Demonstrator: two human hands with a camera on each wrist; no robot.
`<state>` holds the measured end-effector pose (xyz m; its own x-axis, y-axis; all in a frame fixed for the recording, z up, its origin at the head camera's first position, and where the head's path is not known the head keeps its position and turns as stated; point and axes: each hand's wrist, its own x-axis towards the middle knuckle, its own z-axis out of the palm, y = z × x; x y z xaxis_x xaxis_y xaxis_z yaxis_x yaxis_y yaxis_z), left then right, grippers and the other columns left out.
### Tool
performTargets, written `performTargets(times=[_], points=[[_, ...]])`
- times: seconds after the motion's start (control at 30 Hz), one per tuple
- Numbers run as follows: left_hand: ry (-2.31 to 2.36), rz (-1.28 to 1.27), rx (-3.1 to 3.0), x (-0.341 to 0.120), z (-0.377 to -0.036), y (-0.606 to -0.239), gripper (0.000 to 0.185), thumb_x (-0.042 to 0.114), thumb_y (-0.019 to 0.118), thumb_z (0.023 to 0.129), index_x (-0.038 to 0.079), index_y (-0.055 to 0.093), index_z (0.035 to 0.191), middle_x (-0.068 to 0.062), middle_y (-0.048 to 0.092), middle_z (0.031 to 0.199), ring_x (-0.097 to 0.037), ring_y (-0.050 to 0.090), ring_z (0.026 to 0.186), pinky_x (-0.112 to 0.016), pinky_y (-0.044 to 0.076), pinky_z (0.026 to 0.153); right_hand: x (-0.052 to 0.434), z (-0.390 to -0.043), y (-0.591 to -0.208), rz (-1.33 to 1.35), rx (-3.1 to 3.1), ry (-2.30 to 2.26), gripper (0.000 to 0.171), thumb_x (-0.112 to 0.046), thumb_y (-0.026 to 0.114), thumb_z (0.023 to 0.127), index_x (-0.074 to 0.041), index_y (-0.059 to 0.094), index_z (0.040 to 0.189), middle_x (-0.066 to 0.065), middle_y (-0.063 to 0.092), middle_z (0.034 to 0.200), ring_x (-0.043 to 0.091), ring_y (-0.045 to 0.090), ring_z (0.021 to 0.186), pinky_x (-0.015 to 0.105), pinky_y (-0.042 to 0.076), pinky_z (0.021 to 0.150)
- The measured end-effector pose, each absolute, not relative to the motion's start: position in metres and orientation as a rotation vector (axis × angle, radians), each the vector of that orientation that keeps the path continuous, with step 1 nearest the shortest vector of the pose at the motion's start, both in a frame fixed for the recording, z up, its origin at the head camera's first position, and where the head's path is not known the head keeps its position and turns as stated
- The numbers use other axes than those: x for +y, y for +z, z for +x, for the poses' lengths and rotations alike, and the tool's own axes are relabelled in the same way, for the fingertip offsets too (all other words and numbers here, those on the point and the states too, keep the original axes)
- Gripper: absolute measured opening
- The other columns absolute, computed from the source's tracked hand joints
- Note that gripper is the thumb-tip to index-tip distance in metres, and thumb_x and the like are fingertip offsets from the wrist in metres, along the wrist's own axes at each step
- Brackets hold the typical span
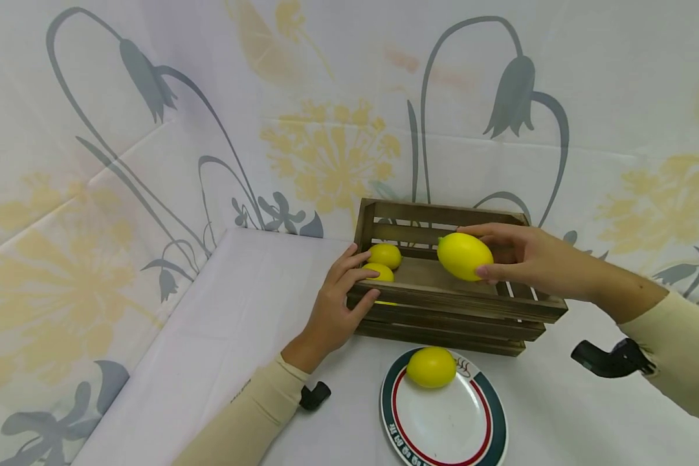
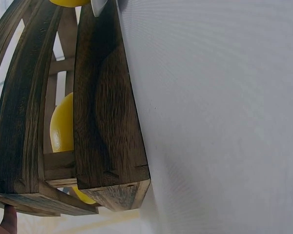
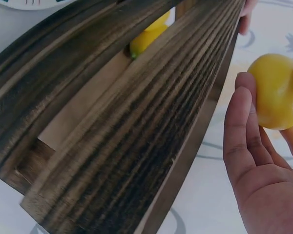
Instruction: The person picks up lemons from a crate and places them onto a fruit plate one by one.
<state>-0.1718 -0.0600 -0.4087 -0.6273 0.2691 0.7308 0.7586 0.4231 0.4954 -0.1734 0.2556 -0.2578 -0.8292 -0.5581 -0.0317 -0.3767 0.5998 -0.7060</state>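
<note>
In the head view, my right hand (image 1: 532,259) pinches a lemon (image 1: 465,257) between thumb and fingers, above the right part of a brown slatted wooden crate (image 1: 454,299). The right wrist view also has this lemon (image 3: 276,92) in the fingertips, apart from the crate wall. My left hand (image 1: 333,310) grips the crate's front left corner, fingers over the rim and thumb at the front slat. Just inside, near those fingers, lie two lemons, a rear one (image 1: 384,256) and a front one (image 1: 382,273) partly covered by a finger.
A white plate (image 1: 387,404) with a green band and red ring sits before the crate, bearing another lemon (image 1: 431,367) near its far rim. Behind the crate rises a flower-patterned cloth (image 1: 338,149). White cloth (image 1: 250,310) covers the table.
</note>
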Motion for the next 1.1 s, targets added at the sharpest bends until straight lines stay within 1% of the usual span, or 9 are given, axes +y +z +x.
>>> performTargets(times=[0.23, 0.4, 0.6, 0.7, 0.93, 1.0, 1.1], points=[[-1.146, -0.867, -2.125, -0.06, -0.172, -0.41, 0.03, 0.012, 0.071, 0.092, 0.01, 0.062, 0.121, -0.01, 0.049, 0.148, -0.028, 0.029, 0.152, -0.044, 0.03, 0.123, 0.259, -0.161, -0.264, -0.832, 2.56, -1.119, 0.06, -0.014, 0.068, 0.095, -0.019, 0.045, 0.149, 0.011, 0.058, 0.127, 0.023, 0.069, 0.09, 0.029, 0.062, 0.078], [-1.147, -0.868, -2.131, -0.059, -0.171, -0.409, 0.03, 0.012, 0.07, 0.092, 0.009, 0.062, 0.121, -0.011, 0.048, 0.148, -0.028, 0.029, 0.151, -0.045, 0.03, 0.123, 0.261, -0.152, -0.27, -0.858, 2.557, -1.167, 0.06, -0.012, 0.069, 0.094, -0.021, 0.045, 0.149, 0.011, 0.056, 0.13, 0.02, 0.07, 0.089, 0.028, 0.062, 0.077], [-1.146, -0.866, -2.136, -0.06, -0.171, -0.408, 0.03, 0.011, 0.07, 0.092, 0.009, 0.062, 0.121, -0.011, 0.048, 0.148, -0.029, 0.029, 0.152, -0.045, 0.031, 0.123, 0.26, -0.142, -0.276, -0.862, 2.509, -1.231, 0.061, -0.009, 0.067, 0.095, -0.02, 0.043, 0.15, 0.008, 0.055, 0.126, 0.025, 0.069, 0.09, 0.031, 0.063, 0.078], [-1.138, -0.866, -2.138, -0.061, -0.17, -0.408, 0.029, 0.011, 0.07, 0.092, 0.009, 0.062, 0.12, -0.011, 0.049, 0.147, -0.029, 0.03, 0.151, -0.045, 0.031, 0.123, 0.258, -0.136, -0.278, -0.872, 2.496, -1.256, 0.062, -0.008, 0.066, 0.095, -0.019, 0.042, 0.151, 0.006, 0.055, 0.124, 0.026, 0.069, 0.091, 0.03, 0.063, 0.079], [-1.138, -0.867, -2.131, -0.061, -0.172, -0.405, 0.029, 0.012, 0.071, 0.092, 0.009, 0.063, 0.12, -0.01, 0.05, 0.147, -0.028, 0.03, 0.151, -0.044, 0.031, 0.123, 0.256, -0.124, -0.283, -0.851, 2.523, -1.294, 0.063, -0.007, 0.068, 0.094, -0.018, 0.043, 0.151, 0.011, 0.053, 0.129, 0.023, 0.071, 0.092, 0.028, 0.062, 0.079], [-1.139, -0.868, -2.131, -0.061, -0.171, -0.406, 0.028, 0.012, 0.071, 0.092, 0.009, 0.063, 0.119, -0.011, 0.05, 0.146, -0.028, 0.03, 0.151, -0.044, 0.031, 0.123, 0.256, -0.121, -0.286, -0.837, 2.523, -1.309, 0.062, -0.007, 0.068, 0.094, -0.018, 0.044, 0.15, 0.009, 0.054, 0.129, 0.021, 0.07, 0.093, 0.028, 0.062, 0.08], [-1.135, -0.875, -2.131, -0.06, -0.172, -0.407, 0.029, 0.012, 0.071, 0.092, 0.009, 0.063, 0.119, -0.011, 0.05, 0.146, -0.029, 0.03, 0.151, -0.044, 0.031, 0.123, 0.258, -0.116, -0.292, -0.823, 2.505, -1.356, 0.062, -0.005, 0.067, 0.094, -0.016, 0.044, 0.15, 0.002, 0.056, 0.129, 0.019, 0.07, 0.094, 0.029, 0.062, 0.079]])
